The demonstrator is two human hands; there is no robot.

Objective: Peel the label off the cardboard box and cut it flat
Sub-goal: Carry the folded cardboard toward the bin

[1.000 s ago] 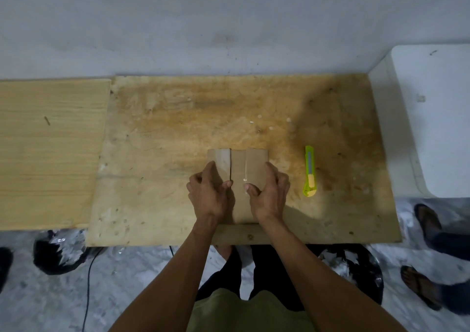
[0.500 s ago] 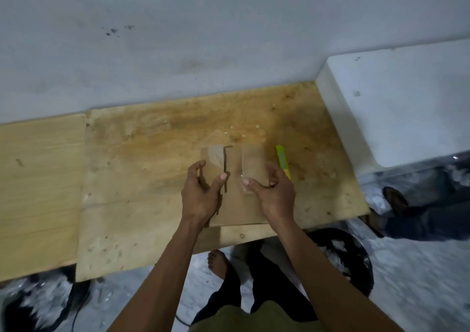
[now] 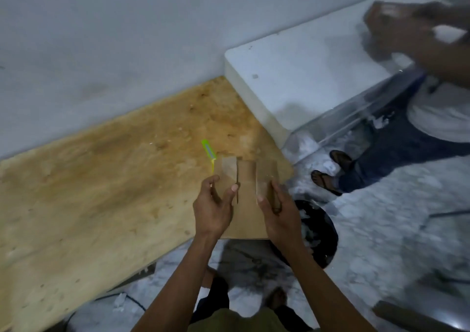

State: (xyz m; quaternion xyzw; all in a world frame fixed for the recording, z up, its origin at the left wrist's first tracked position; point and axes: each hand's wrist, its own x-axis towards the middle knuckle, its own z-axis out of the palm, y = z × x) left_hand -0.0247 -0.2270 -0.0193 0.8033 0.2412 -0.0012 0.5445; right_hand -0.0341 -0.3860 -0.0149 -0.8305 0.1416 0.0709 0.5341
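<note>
Both hands are closed on the cardboard box (image 3: 246, 204), which is held flattened and lifted over the near edge of the plywood board (image 3: 106, 191). Its left flap is pinched between thumb and curled fingers of the left hand (image 3: 212, 205) — the right hand (image 3: 278, 211) grips the right flap, thumb pressed on the front face. Both forearms are extended forward, wrists roughly level. A green utility knife (image 3: 209, 151) lies on the board, just behind the box's left corner.
</note>
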